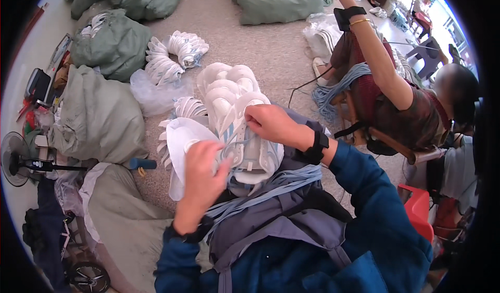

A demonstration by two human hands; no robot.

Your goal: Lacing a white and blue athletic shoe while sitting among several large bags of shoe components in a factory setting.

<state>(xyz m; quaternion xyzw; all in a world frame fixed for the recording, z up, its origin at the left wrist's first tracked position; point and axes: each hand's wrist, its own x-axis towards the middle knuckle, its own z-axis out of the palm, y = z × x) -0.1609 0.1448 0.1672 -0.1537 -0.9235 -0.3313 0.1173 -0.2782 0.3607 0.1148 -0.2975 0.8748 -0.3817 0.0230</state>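
White and pale-blue shoe uppers [252, 160] lie stacked on my lap, the nearest one with its tongue and eyelet rows facing up. Over the right side of this upper, my right hand [273, 122] is closed with its fingertips pinched; what they hold is hidden. My left hand [203, 175] hovers by the upper's left edge, smeared by motion. A thin pale-blue lace crosses the upper between the hands. Across my grey apron [281, 228] lies a bundle of light-blue laces [276, 184]. Left of the stack is a white rounded piece [179, 142], partly behind my left hand.
Full green-grey sacks [99, 116] line the left side, near a fan [15, 160]. More bundled uppers [177, 53] rest on the floor ahead. At right a co-worker [411, 105] sits with an arm raised, blue laces [341, 87] beside them. A red stool [416, 209] is near my right elbow.
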